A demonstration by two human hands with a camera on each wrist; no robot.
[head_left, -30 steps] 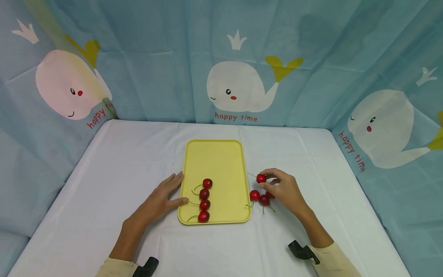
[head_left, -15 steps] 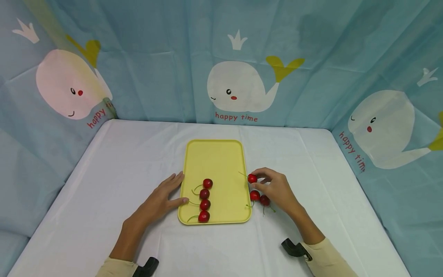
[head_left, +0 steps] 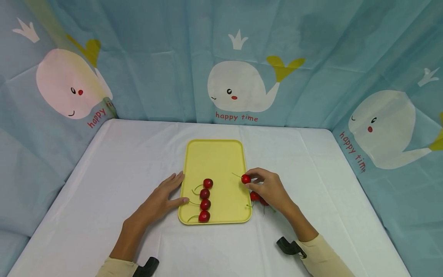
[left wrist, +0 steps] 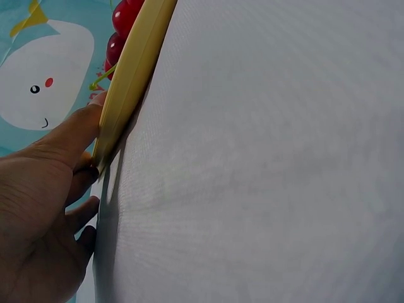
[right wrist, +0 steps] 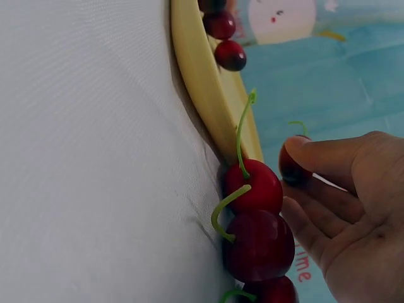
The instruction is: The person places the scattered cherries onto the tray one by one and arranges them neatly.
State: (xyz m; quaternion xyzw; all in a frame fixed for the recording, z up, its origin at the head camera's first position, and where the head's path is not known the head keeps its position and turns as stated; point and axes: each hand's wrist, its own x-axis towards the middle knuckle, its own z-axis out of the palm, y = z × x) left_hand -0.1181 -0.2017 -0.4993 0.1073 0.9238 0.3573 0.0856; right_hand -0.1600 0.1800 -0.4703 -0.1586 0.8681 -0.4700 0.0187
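A yellow tray (head_left: 221, 157) lies on the table, with several red cherries (head_left: 205, 194) lined up in a column on its left part, stems pointing left. Between thumb and fingers, my right hand (head_left: 271, 190) pinches another cherry (head_left: 245, 179) above the tray's right edge; its stem points left over the tray. My left hand (head_left: 160, 198) rests against the tray's left edge, fingers extended and thumb at the rim. Just outside the tray's right side lie loose cherries (head_left: 254, 196), partly hidden by my right hand; the right wrist view shows them touching in a row (right wrist: 259, 246).
White cloth (head_left: 138, 154) covers the table. Blue curtains (head_left: 155, 88) printed with whales stand behind it and along both sides. A black wrist device (head_left: 288, 246) sits at the right sleeve, and a similar one (head_left: 147, 267) at the left.
My right hand has carried the pinched cherry leftward, from above the loose cherries to the tray's right edge. My left hand and the column of cherries have stayed in place.
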